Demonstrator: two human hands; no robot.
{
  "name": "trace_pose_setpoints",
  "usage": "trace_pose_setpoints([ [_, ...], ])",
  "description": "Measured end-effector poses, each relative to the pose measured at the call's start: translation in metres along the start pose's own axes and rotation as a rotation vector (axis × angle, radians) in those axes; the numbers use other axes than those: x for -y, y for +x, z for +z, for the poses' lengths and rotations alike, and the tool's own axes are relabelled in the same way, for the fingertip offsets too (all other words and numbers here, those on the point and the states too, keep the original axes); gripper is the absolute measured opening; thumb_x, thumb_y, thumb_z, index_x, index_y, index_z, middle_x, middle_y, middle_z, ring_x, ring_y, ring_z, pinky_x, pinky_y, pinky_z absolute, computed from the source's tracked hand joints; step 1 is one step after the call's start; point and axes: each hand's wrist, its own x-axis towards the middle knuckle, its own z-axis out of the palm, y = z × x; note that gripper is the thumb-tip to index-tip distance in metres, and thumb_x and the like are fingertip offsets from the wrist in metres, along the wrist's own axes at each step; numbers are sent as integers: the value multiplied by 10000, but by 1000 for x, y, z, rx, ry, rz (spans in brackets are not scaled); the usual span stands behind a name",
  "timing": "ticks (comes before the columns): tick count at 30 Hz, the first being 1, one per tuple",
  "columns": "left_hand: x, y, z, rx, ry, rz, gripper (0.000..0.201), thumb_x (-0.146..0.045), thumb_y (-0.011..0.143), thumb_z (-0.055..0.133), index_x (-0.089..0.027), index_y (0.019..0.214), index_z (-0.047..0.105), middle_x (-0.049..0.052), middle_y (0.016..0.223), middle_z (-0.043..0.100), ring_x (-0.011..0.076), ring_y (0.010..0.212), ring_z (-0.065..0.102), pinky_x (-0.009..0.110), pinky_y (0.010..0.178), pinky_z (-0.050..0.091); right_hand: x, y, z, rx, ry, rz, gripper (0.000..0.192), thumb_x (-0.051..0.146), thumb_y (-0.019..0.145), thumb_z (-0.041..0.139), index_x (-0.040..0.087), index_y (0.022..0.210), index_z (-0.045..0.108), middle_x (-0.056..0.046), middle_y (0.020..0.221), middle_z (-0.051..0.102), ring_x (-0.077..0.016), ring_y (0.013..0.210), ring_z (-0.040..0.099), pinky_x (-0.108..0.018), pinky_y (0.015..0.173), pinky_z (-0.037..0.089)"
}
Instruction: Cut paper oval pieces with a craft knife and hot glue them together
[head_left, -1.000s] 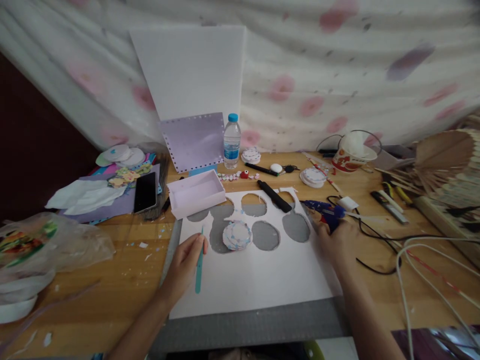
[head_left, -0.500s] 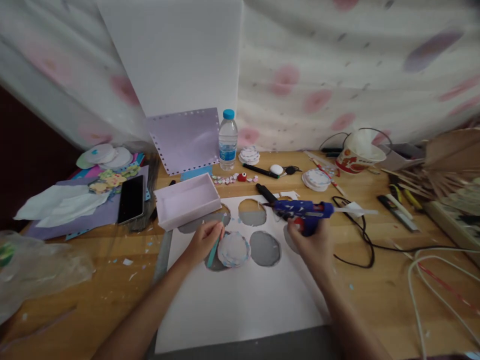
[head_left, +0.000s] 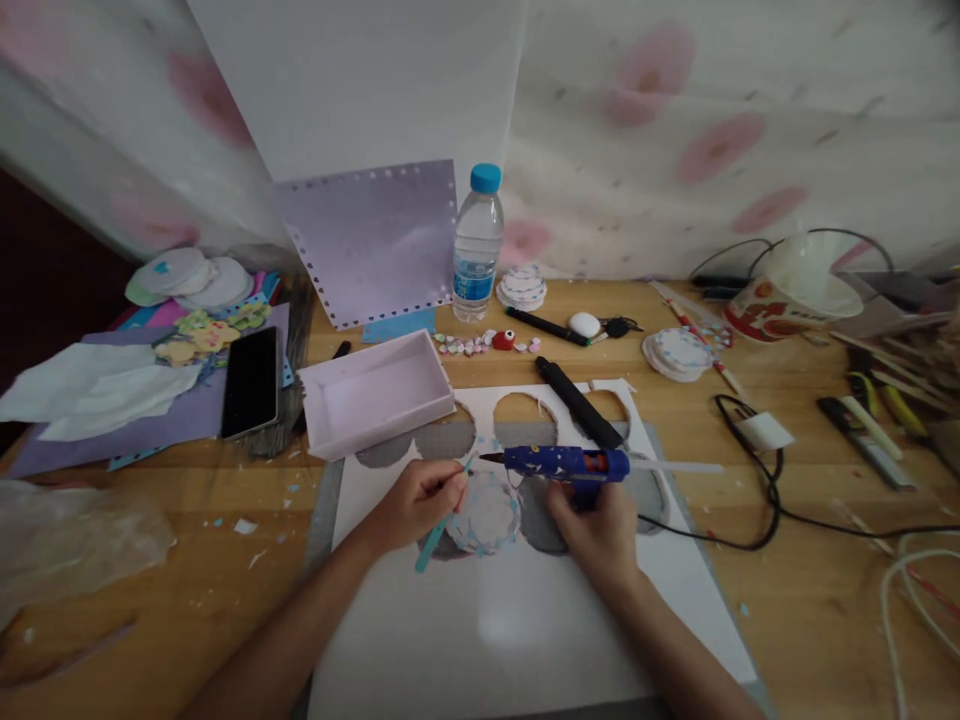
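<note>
My left hand (head_left: 424,505) is closed on slim teal tweezers (head_left: 430,550), whose tip points up toward the glue gun. Whether the tip pinches anything is too small to tell. In my right hand (head_left: 600,525) is a blue glue gun (head_left: 559,462) with a glue stick (head_left: 682,467) poking from its back. Its nozzle reaches close to the tweezers' tip. Below them, a round white paper piece with a blue-dotted ruffled edge (head_left: 484,515) lies on a white sheet (head_left: 420,630) with several round holes cut in it.
A lilac open box (head_left: 379,400) and a water bottle (head_left: 478,245) stand behind my hands. A black marker-like tube (head_left: 577,402) lies near the glue gun. Its black cord (head_left: 705,540) runs right. A phone (head_left: 251,382) lies left, a paper tub (head_left: 780,305) stands far right.
My right hand has brought the glue gun left and down, its nozzle now by the tweezers' tip. My left hand still holds the tweezers. The whole view has shifted slightly.
</note>
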Motion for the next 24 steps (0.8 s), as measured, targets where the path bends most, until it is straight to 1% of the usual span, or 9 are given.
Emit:
trace_pose_setpoints([
  [6, 1, -1, 0, 29, -19, -5, 376, -324, 894, 404, -177, 556, 480, -34, 529, 440, 87, 495, 389, 193, 487, 307, -1, -2, -1, 9, -18, -31, 182, 376, 762, 599, 219, 747, 508, 14, 587, 581, -176, 496, 559, -289, 494, 435],
  [9, 3, -2, -1, 34, -22, -9, 375, -325, 902, 403, -175, 569, 488, -33, 544, 444, 89, 510, 391, 198, 493, 306, 0, -1, -1, -13, -26, -60, 186, 390, 773, 580, 216, 781, 517, 6, 604, 589, -189, 518, 569, -300, 505, 442],
  [12, 5, -3, 0, 33, -14, -11, 378, -328, 907, 401, -175, 572, 488, -30, 549, 447, 93, 521, 397, 203, 502, 308, 1, 0, -1, -20, -42, -46, 187, 396, 775, 563, 216, 786, 516, 9, 589, 577, -191, 506, 557, -298, 483, 424],
  [15, 5, -3, 0, 31, 1, -7, 382, -334, 905, 401, -177, 567, 484, -26, 544, 450, 97, 524, 402, 207, 510, 315, 1, -1, -1, 1, -38, -16, 183, 395, 767, 567, 220, 769, 515, 10, 588, 575, -183, 503, 548, -292, 478, 417],
  [18, 6, -2, 0, 28, 8, 0, 375, -325, 903, 400, -176, 570, 490, -23, 544, 459, 98, 528, 410, 205, 519, 330, -1, -1, 0, 11, -35, -2, 192, 397, 761, 577, 214, 801, 532, 4, 613, 594, -186, 519, 561, -296, 492, 426],
  [21, 7, -3, 0, 24, 6, 3, 384, -329, 905, 409, -174, 567, 504, -24, 539, 457, 97, 523, 407, 200, 504, 326, -3, -1, 0, 8, -47, -12, 204, 394, 760, 580, 210, 839, 546, 6, 616, 600, -190, 528, 569, -306, 512, 440],
  [24, 8, -3, 0, 18, 13, -2, 391, -341, 907, 412, -174, 569, 513, -24, 538, 456, 99, 520, 410, 197, 492, 324, -4, -1, -1, 10, -55, -43, 183, 388, 767, 569, 214, 821, 551, 11, 594, 587, -189, 520, 561, -308, 517, 447],
])
